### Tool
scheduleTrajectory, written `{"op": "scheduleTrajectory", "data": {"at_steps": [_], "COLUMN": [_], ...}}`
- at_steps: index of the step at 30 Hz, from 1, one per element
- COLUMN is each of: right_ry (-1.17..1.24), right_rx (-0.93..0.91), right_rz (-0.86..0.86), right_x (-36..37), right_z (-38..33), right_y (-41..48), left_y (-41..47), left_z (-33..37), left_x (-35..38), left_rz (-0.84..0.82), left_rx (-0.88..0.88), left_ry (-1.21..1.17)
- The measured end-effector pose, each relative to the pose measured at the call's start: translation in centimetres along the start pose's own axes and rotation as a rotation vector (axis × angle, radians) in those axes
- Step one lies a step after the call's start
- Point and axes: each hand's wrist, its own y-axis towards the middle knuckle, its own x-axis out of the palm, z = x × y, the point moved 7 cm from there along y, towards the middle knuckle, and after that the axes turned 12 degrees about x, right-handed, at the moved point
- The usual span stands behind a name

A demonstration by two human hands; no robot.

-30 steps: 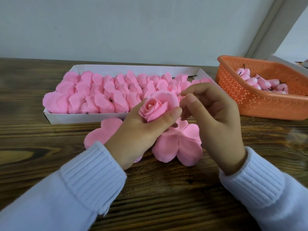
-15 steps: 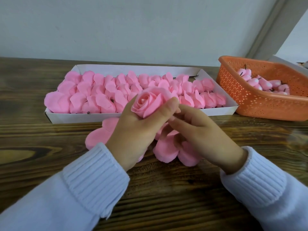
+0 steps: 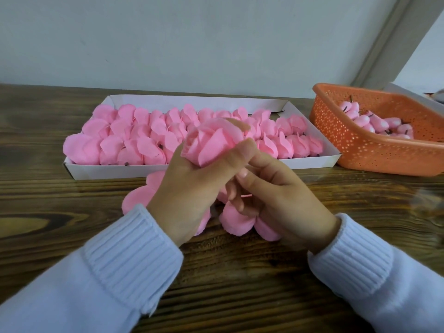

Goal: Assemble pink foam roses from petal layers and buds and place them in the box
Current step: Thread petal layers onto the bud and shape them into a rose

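Gripping the rose (image 3: 211, 143) with left hand (image 3: 189, 188) fingers, raised near the box (image 3: 120, 170) front, above loose petals (image 3: 236, 224) on the surface (image 3: 240, 284); curling right hand (image 3: 276, 200) fingers under its base, grasp there unclear. Likely soft, light, easily creased: best pinched low at the base, never by petal edges

two hands (image 3: 189, 191) (image 3: 286, 203), one box (image 3: 197, 102), one basket (image 3: 348, 145)

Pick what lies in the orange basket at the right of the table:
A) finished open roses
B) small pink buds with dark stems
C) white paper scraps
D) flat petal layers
B: the orange basket holds small rounded pink buds, with short dark stems sticking out of several of them.
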Motion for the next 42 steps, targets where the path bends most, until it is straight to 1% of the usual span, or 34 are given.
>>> {"op": "scheduleTrajectory", "data": {"at_steps": [4,9,11,14,17,20,22,25,30,34,36,42], "right_ry": [0.034,0.057,0.051,0.048,0.117,0.115,0.136,0.18,0.18,0.261,0.272,0.261], "right_rx": [-0.016,-0.008,-0.005,0.013,0.029,0.003,-0.007,-0.009,0.083,0.122,0.123,0.173], "right_rz": [0.011,0.008,0.003,0.012,0.011,-0.003,-0.002,-0.006,-0.023,-0.148,-0.18,-0.153], "right_x": [-0.1,0.1,0.2,0.2,0.3,0.8,0.8,0.7,1.0,1.5,1.7,1.7], "right_z": [-0.2,-0.3,-0.4,-0.3,-0.1,-0.2,-0.2,-0.4,0.4,0.4,0.3,0.8], "right_y": [-0.1,-0.2,-0.2,-0.2,-0.2,-0.3,-0.4,-0.5,-0.1,-0.3,-0.4,-0.2], "left_y": [0.3,0.2,0.2,-0.1,-0.3,-0.6,-0.6,-0.8,-0.9,-0.8,-0.8,-0.9], "left_z": [0.0,0.1,0.2,-0.3,-0.5,-0.7,-0.6,-0.5,-0.8,-0.6,-0.5,-0.6], "left_x": [-0.2,0.0,0.1,-0.1,-0.3,0.0,0.4,1.1,1.2,0.6,0.5,0.7], "left_rz": [0.015,0.091,0.096,0.143,0.168,0.133,0.062,-0.042,-0.023,0.024,0.026,0.027], "left_rx": [-0.013,-0.026,-0.034,-0.106,-0.142,-0.159,-0.138,-0.132,-0.153,-0.148,-0.139,-0.145], "left_ry": [-0.101,-0.162,-0.161,-0.157,-0.118,-0.078,-0.031,-0.051,-0.035,-0.033,-0.022,0.004]}}
